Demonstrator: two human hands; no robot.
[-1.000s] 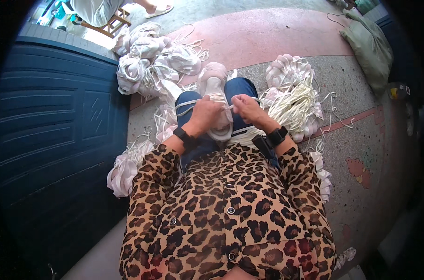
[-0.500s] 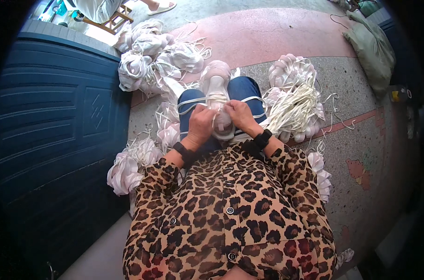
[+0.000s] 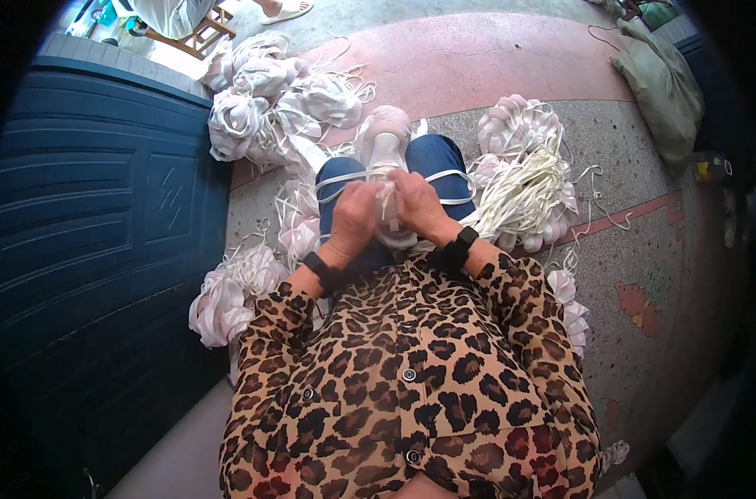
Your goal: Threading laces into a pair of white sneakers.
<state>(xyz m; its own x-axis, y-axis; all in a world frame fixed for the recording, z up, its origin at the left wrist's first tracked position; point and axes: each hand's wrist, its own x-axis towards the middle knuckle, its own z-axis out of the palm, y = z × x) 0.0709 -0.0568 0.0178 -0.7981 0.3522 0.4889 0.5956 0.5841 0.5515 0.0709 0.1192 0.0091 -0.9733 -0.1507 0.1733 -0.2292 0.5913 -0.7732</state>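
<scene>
A pale pink and white shoe [image 3: 385, 148] lies lengthwise across my lap, between my two jeans-clad knees. Both hands are drawn together over its lacing. My left hand [image 3: 355, 218], a little smeared by motion, is closed with its fingertips at a white shoelace [image 3: 339, 180]. My right hand [image 3: 421, 205] pinches at the laces close beside it, thumb and fingers pressed together. One lace loop lies over each knee. The fingers hide the middle of the shoe and the exact grip on the laces. Each wrist wears a black band.
Piles of pale shoe pieces with laces lie on the floor, at the far left [image 3: 266, 96], near left [image 3: 222, 303] and right [image 3: 523, 133]. A bundle of white laces [image 3: 523, 190] rests on the right pile. A blue panelled door [image 3: 103, 216] stands left; a grey-green sack [image 3: 661, 91] leans far right.
My right hand has moved slightly left and up, closer to my left hand. The hands now cover more of the shoe's lacing. The shoe stays in about the same place.
</scene>
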